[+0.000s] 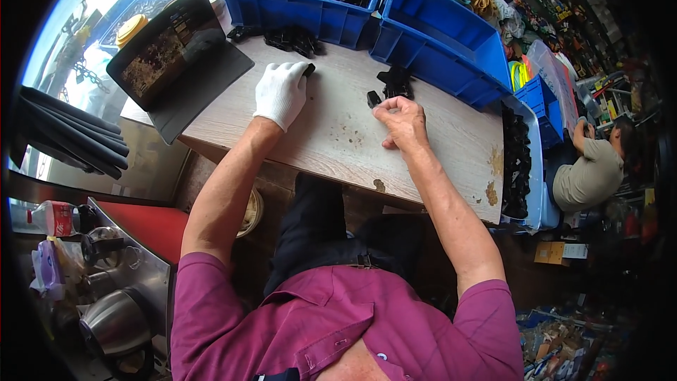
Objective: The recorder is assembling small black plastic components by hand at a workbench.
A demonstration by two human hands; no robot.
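Note:
My left hand (281, 93), in a white knitted glove, is closed with a small black plastic part (309, 70) at its fingertips, above the wooden table (331, 142). Bare, my right hand (405, 123) pinches another small black part (374, 99) between thumb and forefinger. Just beyond it lies a small group of black plastic parts (397, 82). A longer heap of similar black parts (293, 41) rests past my left hand, by the foot of a blue bin. The parts' exact kind is too small to make out.
One blue bin (296, 10) at the back holds many black parts; a second blue bin (437, 53) stands right of it. A tablet in a folding case (169, 49) props at left. Black parts fill a tray (518, 162) at the right edge. A person (591, 169) crouches farther right.

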